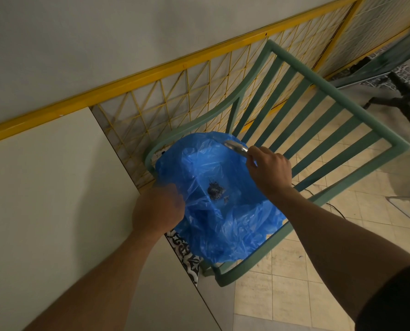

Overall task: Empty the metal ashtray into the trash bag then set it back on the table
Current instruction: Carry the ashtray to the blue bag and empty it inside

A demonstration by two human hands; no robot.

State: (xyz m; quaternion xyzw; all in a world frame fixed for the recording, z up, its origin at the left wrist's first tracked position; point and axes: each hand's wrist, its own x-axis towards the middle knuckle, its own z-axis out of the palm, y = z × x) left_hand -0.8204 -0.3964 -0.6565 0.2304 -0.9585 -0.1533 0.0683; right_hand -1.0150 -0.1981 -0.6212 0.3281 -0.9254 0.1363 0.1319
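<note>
A blue trash bag lies open on the seat of a green chair. A small heap of dark ash rests inside it. My left hand grips the bag's near-left edge beside the table. My right hand holds the metal ashtray by its rim, tilted on edge over the bag's far side. Only part of the ashtray shows past my fingers.
A pale table top fills the left. A yellow wire fence runs behind the chair. Beige floor tiles lie at the right, with a black table base at the far right and a cable on the floor.
</note>
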